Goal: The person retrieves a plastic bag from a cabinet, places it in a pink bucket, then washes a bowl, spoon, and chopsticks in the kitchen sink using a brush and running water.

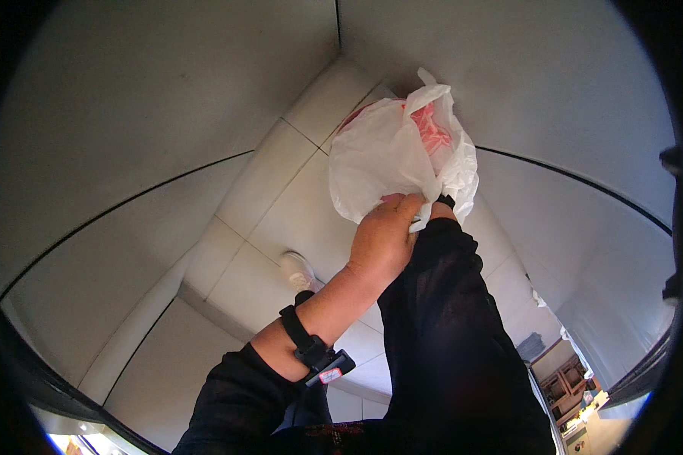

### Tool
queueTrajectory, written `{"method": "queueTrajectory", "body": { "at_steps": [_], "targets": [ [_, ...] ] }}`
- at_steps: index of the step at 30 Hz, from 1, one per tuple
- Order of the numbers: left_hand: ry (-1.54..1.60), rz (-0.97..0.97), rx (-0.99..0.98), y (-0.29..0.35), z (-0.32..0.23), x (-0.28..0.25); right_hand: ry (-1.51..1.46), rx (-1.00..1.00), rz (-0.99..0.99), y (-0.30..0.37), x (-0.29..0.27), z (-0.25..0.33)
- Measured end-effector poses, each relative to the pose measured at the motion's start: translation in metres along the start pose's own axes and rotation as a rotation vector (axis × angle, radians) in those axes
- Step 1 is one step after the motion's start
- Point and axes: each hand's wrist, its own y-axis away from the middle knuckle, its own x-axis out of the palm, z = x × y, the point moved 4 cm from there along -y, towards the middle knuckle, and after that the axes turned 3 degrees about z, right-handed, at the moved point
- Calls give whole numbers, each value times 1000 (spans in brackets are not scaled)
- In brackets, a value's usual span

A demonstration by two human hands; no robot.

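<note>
A: Bag first. What do you log?

B: White plastic bag [391,155], thin, half see-through, crumpled all over. It bulges round just above both hands. Something pink-red shows through the film on its upper right side; I cannot tell what it is. A loose flap sticks up at the top.

A: Left hand?

B: Left hand [383,239] is raised, back of the hand toward the camera, fingers curled shut on the gathered plastic at the bag's lower edge. A twisted strip of bag runs down past the knuckles.

A: Right hand?

B: Right hand [442,206] is mostly hidden behind the left hand and the bag. Only a sliver shows at the end of the black sleeve [448,318], touching the bag's underside. Whether its fingers grip or lie open, I cannot tell.

A: On the arms?

B: Black strap [302,334] around the left forearm, below the hand, with a small dark device [328,371] clipped on it. Both sleeves dark, the left one pushed back.

A: Behind the bag?

B: Pale tiled surface [281,197] beyond the hands, dark grout lines, with a small white fixture [297,269] left of the left wrist. Plain grey panels on either side.
</note>
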Motion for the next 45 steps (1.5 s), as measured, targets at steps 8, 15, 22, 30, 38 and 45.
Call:
{"method": "queueTrajectory", "body": {
  "at_steps": [8,15,22,30,38,45],
  "targets": [
    [82,-29,-176,-20,52,-1,163,70,95,-41,36,-23],
    [60,47,-265,-22,87,17,295,130,224,-74,68,-59],
    [73,10,-220,-21,94,23,274,58,414,-56,71,-82],
    [387,-94,-287,-19,99,15,-348,-467,529,-6,4,-29],
    [687,-225,-630,4,120,-65,-1135,-18,229,69,-91,-96],
    [-468,-725,195,4,52,-103,-144,-208,-753,135,-153,-38]
  ]
}}
